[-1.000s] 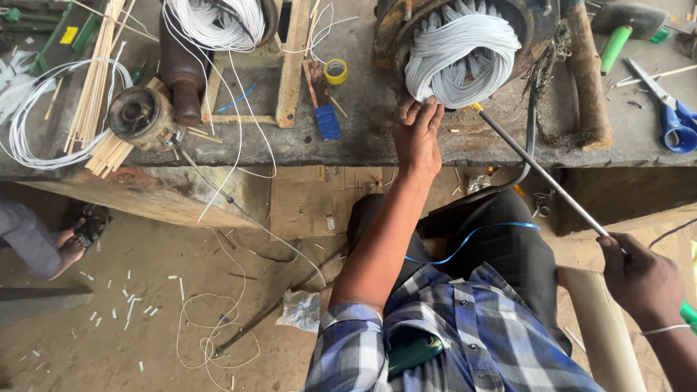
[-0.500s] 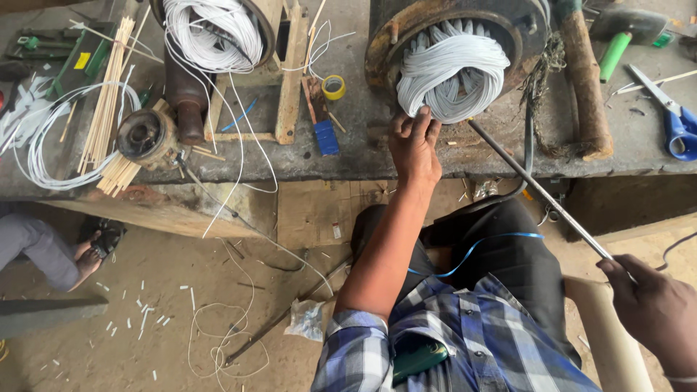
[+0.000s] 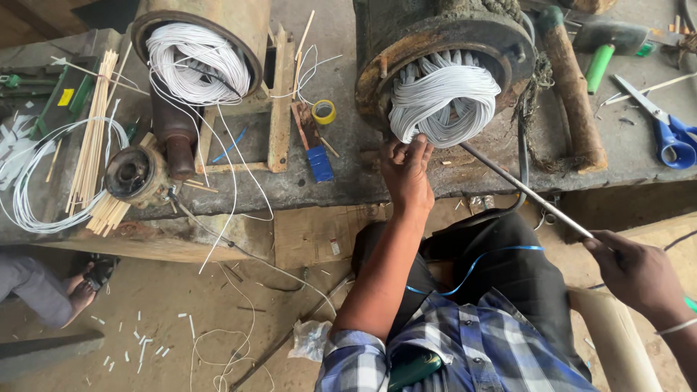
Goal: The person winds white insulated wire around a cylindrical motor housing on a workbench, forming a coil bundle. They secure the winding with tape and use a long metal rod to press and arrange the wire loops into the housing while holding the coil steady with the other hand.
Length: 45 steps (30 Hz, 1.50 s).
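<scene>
Since the view had pulled in closer than a second before, the white winding bundle (image 3: 444, 98) filled more of the shot, still packed in the mouth of the rusty motor housing (image 3: 443, 43) on the workbench (image 3: 348, 181). The left hand (image 3: 406, 174) had crept up from below the bundle to its lower edge, fingers curled and pressing on the loops, so I'd say the coil was being held steady. The thin metal rod (image 3: 526, 192) ran from just right of the bundle down to the right hand (image 3: 639, 272), closed around its end and now lower-right of where it was. Left of the bundle sat a second wound housing (image 3: 200, 62); right of it, blue scissors (image 3: 671, 134).
</scene>
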### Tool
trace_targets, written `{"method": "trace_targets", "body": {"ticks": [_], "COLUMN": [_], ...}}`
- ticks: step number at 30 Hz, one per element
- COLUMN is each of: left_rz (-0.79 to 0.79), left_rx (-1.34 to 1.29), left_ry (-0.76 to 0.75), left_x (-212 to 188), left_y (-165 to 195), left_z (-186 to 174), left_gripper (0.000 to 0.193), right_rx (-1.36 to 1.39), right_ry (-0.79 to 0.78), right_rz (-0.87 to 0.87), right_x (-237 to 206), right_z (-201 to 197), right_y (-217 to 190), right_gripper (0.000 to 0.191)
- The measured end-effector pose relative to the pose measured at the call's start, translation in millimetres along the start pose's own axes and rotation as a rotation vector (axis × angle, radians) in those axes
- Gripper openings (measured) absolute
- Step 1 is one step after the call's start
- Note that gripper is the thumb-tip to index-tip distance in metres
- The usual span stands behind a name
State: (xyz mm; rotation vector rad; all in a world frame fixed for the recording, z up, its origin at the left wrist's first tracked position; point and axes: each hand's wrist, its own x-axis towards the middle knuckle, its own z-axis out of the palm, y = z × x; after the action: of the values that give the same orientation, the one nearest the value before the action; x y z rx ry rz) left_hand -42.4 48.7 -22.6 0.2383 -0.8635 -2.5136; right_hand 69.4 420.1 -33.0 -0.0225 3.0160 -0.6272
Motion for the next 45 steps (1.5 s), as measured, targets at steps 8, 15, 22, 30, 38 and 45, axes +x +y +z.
{"method": "trace_targets", "body": {"ticks": [8,15,22,30,38,45], "left_rz": [0.023,0.085,-0.093,0.046,0.091,-0.133], "left_rx": [0.089,0.086,0.150,0.132,0.165,0.256], "left_ry": [0.044,0.001,-0.060,-0.079,-0.214,-0.312], "left_x": [5,4,-6,2,2,-34], "left_y": [-4,-3,12,6,-1,-8], "left_z": [-6,-4,-1,-24,-32,-58], "left_gripper": [0.041,0.038,0.034,0.029,0.030,0.042], "right_rx": [0.140,0.186,0.491,1.012,0.933,0.465], "right_ry": [0.216,-0.170,-0.446,-0.855,-0.940,-0.412], "right_rz": [-0.437,-0.223,0.001,0.542,0.667,0.088], "right_x": [68,69,11,-49,-71,-3], "right_z": [1,25,47,-7,-49,40], "right_y": [35,25,-1,-85,-96,-32], "right_gripper": [0.023,0.024,0.031,0.037,0.038,0.041]}}
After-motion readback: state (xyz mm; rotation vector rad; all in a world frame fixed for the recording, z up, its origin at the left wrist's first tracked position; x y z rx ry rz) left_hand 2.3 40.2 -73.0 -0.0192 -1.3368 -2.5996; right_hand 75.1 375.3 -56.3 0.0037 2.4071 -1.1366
